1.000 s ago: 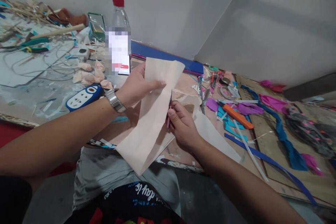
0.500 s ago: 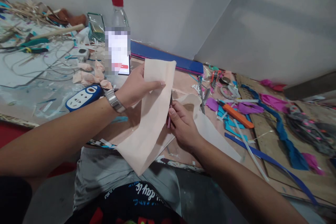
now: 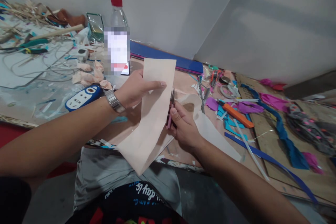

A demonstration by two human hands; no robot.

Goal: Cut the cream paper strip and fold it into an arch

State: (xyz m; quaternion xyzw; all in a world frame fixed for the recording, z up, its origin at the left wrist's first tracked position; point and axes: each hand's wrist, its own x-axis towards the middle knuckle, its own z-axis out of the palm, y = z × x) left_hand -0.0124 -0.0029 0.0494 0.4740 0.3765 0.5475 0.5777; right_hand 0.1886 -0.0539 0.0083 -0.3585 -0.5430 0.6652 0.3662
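Note:
A long strip of pale peach paper [image 3: 154, 108] hangs in front of me over the table edge, its lower end folded to a point above my lap. My left hand [image 3: 138, 89] pinches it near the top, thumb on the face and fingers behind. Along the strip's right edge, my right hand [image 3: 185, 124] is closed around the pink handles of scissors [image 3: 172, 103], blades pointing up beside the paper. Another pale sheet [image 3: 210, 133] lies on the table behind the right hand.
Against the wall, a phone [image 3: 120, 52] leans on a red-capped bottle [image 3: 118, 14]. A blue-and-white power strip [image 3: 82, 98] lies to the left. Rightward are an orange cutter [image 3: 237, 114], a blue ribbon [image 3: 275, 162] and colourful scraps. Sticks and pliers [image 3: 34, 45] clutter the far left.
The scissor blades show more clearly at the strip's right edge, turned slightly away from it. The paper's curled top right corner now lies flatter. My left hand has barely moved.

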